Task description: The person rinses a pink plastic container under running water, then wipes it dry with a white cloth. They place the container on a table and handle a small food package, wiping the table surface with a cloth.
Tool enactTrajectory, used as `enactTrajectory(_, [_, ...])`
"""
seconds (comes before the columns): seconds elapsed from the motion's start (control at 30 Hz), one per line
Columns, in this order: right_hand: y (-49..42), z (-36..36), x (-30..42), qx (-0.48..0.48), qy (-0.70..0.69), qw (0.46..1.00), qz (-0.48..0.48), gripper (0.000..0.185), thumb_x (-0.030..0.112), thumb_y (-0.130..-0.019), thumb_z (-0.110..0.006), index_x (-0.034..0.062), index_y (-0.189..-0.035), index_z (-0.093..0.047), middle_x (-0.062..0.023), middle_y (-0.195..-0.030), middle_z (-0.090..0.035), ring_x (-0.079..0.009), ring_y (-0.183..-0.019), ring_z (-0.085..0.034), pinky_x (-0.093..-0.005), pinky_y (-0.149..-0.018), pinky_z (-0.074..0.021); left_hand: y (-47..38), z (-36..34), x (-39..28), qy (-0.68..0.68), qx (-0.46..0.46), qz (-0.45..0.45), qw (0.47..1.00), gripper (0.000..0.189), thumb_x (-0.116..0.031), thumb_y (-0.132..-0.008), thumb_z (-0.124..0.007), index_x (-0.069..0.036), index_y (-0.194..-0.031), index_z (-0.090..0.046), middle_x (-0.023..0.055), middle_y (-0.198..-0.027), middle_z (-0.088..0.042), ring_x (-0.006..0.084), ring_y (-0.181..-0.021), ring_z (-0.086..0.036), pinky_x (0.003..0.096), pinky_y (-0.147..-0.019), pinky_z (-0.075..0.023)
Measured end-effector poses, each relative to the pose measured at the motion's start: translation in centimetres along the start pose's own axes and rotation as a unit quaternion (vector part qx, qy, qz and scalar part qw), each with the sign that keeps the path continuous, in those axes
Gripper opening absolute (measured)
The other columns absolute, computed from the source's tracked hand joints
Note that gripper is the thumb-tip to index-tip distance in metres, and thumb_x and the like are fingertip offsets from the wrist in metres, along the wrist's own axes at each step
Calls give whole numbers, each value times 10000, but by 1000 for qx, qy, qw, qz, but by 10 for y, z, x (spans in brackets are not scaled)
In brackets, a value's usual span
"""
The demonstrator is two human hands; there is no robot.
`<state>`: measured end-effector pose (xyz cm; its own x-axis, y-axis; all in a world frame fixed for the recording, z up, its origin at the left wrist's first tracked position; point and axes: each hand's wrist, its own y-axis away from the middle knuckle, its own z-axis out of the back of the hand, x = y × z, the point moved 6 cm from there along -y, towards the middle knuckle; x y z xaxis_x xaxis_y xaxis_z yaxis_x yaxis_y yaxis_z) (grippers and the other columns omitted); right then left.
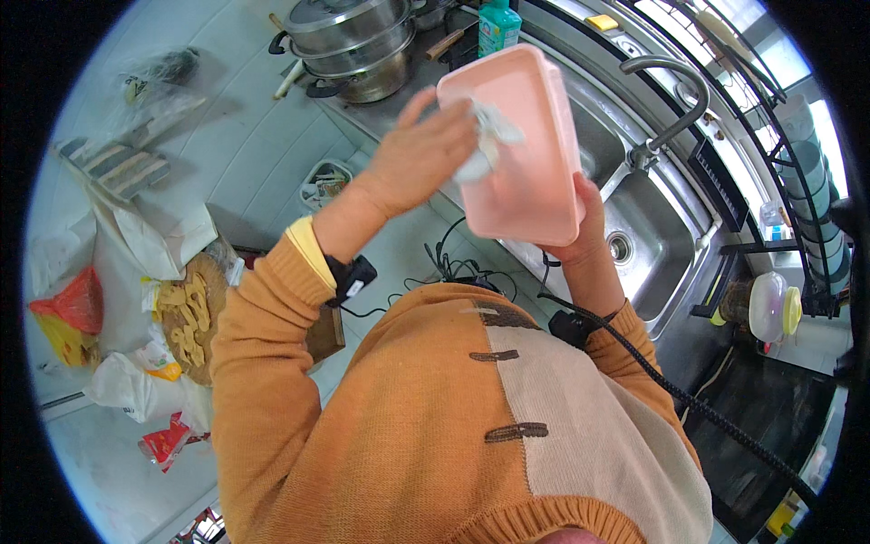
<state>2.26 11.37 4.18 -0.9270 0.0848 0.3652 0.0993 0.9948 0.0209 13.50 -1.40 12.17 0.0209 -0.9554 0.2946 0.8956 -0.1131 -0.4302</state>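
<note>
My left hand (428, 153) presses a crumpled white cloth (499, 126) against the broad face of a pink rectangular plastic container (527, 183). The hand and cloth are blurred. My right hand (588, 221) grips the container's lower right edge, its thumb along the side and its fingers hidden beneath. Tilted, the container is held up in front of the counter, over the near edge of a stainless steel double sink (652, 251). A curved metal faucet (700, 95) rises beyond the sink.
A steel steamer pot (353, 47) and green bottle (499, 27) stand behind. A black wire rack (788, 156) with stacked cups is at right. Cables (462, 268) lie on the floor; a black braided cable (652, 367) crosses my right arm. Food pieces cover a round board (194, 340) at left.
</note>
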Motion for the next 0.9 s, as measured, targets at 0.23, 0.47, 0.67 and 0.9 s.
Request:
enactTrajectory(0.23, [-3,4,-12,-29,-6,999,-12,739,346,-796,-671,-3,-1385,-392,-176,-1252,-563,-310,-1103,-596,-476,-945,-498,-7,-9,17,-26,64,60,996,405,-17,-765,-594,-95,-1162,-600,27,-1269,-560,196,-1226,-479,443,-1084,-291])
enactTrajectory(0.47, [-3,10,-10,-56,110,992,12,723,321,-797,-663,-25,-1373,-395,-173,-1249,-566,-292,-1106,-595,-438,-965,-487,-9,-5,12,93,15,163,982,488,-45,-703,-636,-19,-1184,-563,106,-1265,-556,292,-1163,-490,446,-950,-378])
enactTrajectory(0.67, [-19,2,-12,-41,102,994,17,733,360,-801,-653,-3,-1381,-391,-169,-1269,-554,-288,-1135,-577,-446,-991,-463,-18,-19,5,185,-16,234,954,305,-87,-683,-625,-1,-971,-571,164,-1055,-587,371,-990,-532,470,-811,-437])
enactTrajectory(0.9, [-27,3,-9,-50,51,997,40,726,405,-807,-636,21,-1376,-399,-164,-1230,-566,-303,-1125,-571,-451,-991,-458,0,-30,-32,338,116,191,914,160,-125,-749,-592,-6,-855,-581,210,-864,-598,426,-853,-557,505,-759,-451])
